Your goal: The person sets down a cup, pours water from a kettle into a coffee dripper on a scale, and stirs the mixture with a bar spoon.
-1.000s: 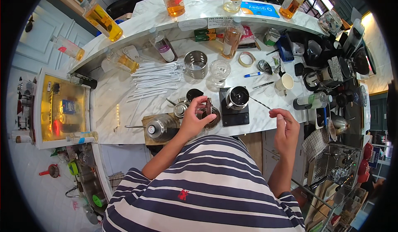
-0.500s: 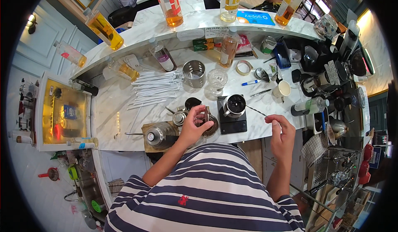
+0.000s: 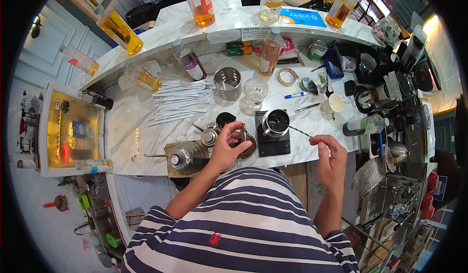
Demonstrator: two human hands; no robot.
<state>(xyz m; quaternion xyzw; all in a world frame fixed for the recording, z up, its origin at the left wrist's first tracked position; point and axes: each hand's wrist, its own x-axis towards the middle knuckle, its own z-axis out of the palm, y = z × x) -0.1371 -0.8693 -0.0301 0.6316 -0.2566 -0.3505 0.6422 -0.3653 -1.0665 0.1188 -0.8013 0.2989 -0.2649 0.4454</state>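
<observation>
A long twisted bar spoon (image 3: 299, 131) is pinched at its end by my right hand (image 3: 330, 157). Its other end reaches into a metal pitcher (image 3: 266, 128) of dark liquid. The pitcher stands on a black scale (image 3: 274, 147) near the counter's front edge. My left hand (image 3: 228, 147) is closed round the upright brown handle of a glass server (image 3: 250, 148), just left of the scale; the hand partly hides the server. Beside that hand stand a small steel pot (image 3: 209, 137), a dark cup (image 3: 225, 119) and a larger steel kettle (image 3: 184, 159).
Wrapped straws (image 3: 178, 101), a perforated metal cylinder (image 3: 227, 83) and a clear glass (image 3: 255, 90) lie beyond my hands. A paper cup (image 3: 332, 104), blue marker (image 3: 295, 96) and tape roll (image 3: 287, 77) sit at right. Syrup bottles (image 3: 199, 7) line the raised ledge.
Both hands hold almost the same places; the right hand and the spoon's end have shifted very slightly left. The view has tilted a little.
</observation>
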